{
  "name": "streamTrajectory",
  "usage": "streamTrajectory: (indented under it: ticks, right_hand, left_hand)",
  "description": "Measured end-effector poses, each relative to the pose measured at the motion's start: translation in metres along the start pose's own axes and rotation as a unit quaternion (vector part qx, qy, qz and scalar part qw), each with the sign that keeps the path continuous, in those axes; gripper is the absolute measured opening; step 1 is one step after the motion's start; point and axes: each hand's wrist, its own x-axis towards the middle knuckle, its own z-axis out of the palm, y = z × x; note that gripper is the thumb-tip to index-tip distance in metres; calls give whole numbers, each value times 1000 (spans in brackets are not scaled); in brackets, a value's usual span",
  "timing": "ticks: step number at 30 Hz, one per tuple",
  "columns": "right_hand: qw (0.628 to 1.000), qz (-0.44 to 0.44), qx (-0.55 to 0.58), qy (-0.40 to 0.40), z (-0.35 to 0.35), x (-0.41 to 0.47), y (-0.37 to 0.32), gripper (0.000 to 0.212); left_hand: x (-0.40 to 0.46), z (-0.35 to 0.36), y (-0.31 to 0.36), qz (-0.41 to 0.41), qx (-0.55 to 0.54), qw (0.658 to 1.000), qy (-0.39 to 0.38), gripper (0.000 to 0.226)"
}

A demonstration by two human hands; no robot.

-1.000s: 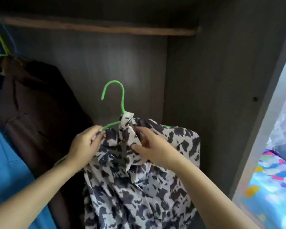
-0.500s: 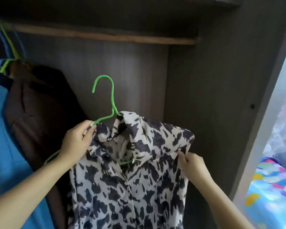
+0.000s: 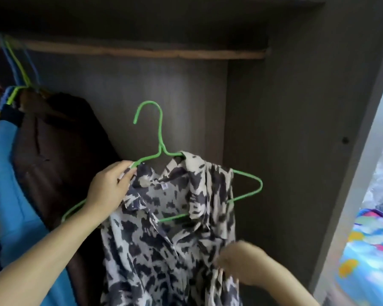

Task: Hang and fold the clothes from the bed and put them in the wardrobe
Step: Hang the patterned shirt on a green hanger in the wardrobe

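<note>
A cream shirt with dark blotches [image 3: 164, 235] hangs on a green wire hanger [image 3: 158, 138] inside the wardrobe, below the wooden rail [image 3: 142, 53]. My left hand [image 3: 107, 193] grips the hanger's left arm together with the shirt's left shoulder. The hanger's right end [image 3: 258, 186] sticks out bare past the bunched right shoulder. My right hand [image 3: 241, 261], blurred by motion, holds the shirt's right side low down. The hook is free in the air, well under the rail.
At the left of the rail hang a brown jacket [image 3: 53, 151] and a blue garment [image 3: 13, 195] on green and blue hangers. The wardrobe's right wall [image 3: 296, 151] is close. Beyond it a colourful bedsheet [image 3: 367, 257] shows.
My right hand slid down the shirt's right side, and the right shoulder slipped inward, baring the hanger's right end. The view tilted up slightly; my left hand kept its hold.
</note>
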Motion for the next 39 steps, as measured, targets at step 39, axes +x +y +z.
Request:
streamTrajectory:
  ticks: [39]
  right_hand:
    - [846,57,502,171,-231,120,-71,14]
  left_hand:
    - [21,-12,107,-165,-325,915,-172,32]
